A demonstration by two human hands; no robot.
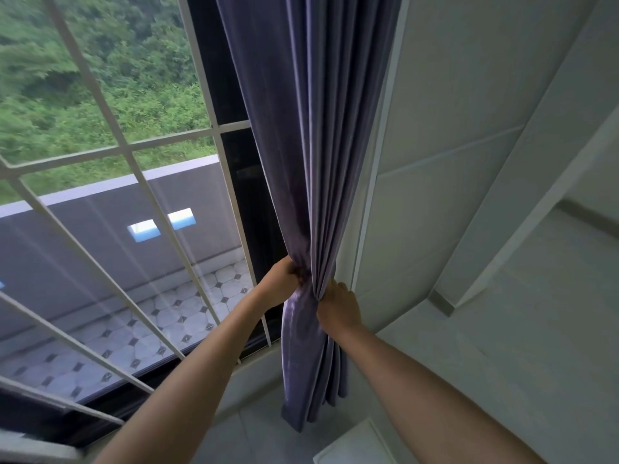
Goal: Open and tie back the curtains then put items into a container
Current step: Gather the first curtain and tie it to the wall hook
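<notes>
A purple-grey curtain (pixel 311 135) hangs drawn to the right side of the window, bunched into folds against the white wall. My left hand (pixel 279 284) grips the gathered fabric from the window side at waist height of the curtain. My right hand (pixel 338 308) holds the same bunch from the wall side, fingers curled into the folds. Between the two hands the cloth is pinched narrow, and below them it hangs loose to the floor. Any tie-back is hidden by the hands and folds.
A window (pixel 110 155) with white bars fills the left, with a tiled balcony and trees beyond. White wall panels (pixel 469 135) stand to the right. A white box-like corner (pixel 355 445) shows at the bottom edge, on the pale floor.
</notes>
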